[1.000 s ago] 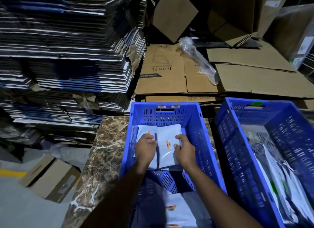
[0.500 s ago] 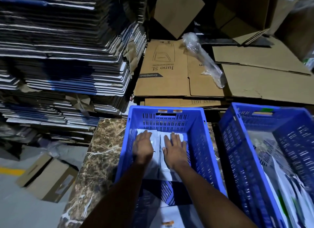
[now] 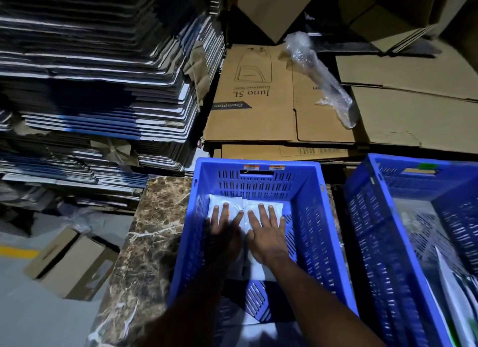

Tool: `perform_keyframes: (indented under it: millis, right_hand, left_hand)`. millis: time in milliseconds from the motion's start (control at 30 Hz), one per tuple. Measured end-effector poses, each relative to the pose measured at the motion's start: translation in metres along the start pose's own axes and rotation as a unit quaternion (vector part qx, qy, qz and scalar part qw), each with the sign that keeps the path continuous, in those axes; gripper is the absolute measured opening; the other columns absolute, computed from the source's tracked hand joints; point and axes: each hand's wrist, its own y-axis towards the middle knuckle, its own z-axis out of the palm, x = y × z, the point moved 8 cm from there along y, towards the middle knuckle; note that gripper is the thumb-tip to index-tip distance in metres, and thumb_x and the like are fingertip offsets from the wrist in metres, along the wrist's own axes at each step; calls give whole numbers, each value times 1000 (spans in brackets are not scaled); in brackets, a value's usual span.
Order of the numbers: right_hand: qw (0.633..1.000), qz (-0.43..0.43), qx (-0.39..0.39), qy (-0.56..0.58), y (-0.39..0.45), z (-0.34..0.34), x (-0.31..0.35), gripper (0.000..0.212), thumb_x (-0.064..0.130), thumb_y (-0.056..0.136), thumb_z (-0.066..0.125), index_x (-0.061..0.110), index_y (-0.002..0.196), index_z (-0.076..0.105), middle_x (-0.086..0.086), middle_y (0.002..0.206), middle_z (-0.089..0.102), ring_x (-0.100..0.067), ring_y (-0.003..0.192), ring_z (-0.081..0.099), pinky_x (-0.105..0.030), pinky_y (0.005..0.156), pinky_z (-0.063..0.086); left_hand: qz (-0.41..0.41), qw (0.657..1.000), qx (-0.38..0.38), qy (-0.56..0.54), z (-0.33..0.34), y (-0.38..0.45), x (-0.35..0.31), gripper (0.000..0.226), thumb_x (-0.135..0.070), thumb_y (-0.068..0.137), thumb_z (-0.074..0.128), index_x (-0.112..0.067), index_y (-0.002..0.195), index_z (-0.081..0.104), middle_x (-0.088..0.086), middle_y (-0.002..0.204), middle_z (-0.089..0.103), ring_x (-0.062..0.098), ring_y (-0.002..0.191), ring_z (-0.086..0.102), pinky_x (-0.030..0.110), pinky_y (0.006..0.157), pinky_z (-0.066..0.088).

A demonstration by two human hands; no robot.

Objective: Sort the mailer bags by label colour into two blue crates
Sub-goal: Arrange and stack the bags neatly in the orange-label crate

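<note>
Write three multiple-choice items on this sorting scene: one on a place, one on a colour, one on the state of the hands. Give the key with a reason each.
1. Where do the white mailer bags under the hands lie?
A. on the marble top
B. at the far end of the left crate
C. on the flattened cartons

2. What colour are both crates?
A. green
B. grey
C. blue

3. How are the left hand and right hand placed?
A. flat, fingers straight, on the bags
B. curled round the crate rim
C. raised clear of the crate

Key: 1 B, the bags sit against the far wall of the left crate. 2 C, both the left and the right crate are blue. 3 A, straight fingers rest on the bags.
</note>
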Motion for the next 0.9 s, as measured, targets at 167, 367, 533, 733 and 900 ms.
perform_keyframes:
  millis: [167,367,533,733,900]
  right_hand:
    - [1000,-2,20,19,3,2,-3,58,42,101,26,36,156,8,3,164,-16,-26,149,-22,-58,119,-5]
    - [998,5,-45,40,-19,-18,-4,58,45,103,22,38,156,1,1,166,-8,-33,151,-13,-58,120,-3]
    - [995,37,-69,55,-59,16,-9,60,47,101,23,37,156,2,-3,166,-4,-37,151,-8,-60,118,13]
    - [995,2,-70,70,-51,19,-11,60,45,100,15,37,155,-7,-2,164,-19,-30,149,-24,-52,122,2]
    - [997,39,-44,43,-44,24,-10,64,42,102,26,35,155,-9,-3,163,-22,-33,148,-22,-56,119,-2]
  left_hand:
    - [-10,999,-17,-40,-6,-1,-2,45,-31,94,38,-43,133,56,2,157,32,16,148,16,37,116,6]
    - [-23,999,-27,-10,-25,7,0,57,-31,85,34,-29,138,53,14,143,52,37,132,47,45,105,41]
    - [-1,998,-55,7,-14,-29,-1,46,-21,92,45,-25,136,57,5,150,45,34,137,42,46,108,32]
    - [-17,998,-52,11,-3,-29,-1,50,-23,90,51,-27,140,52,5,153,40,31,142,32,39,118,8]
    - [-18,999,-29,5,5,-28,3,49,-27,94,50,-29,143,49,5,155,37,33,143,33,48,115,24]
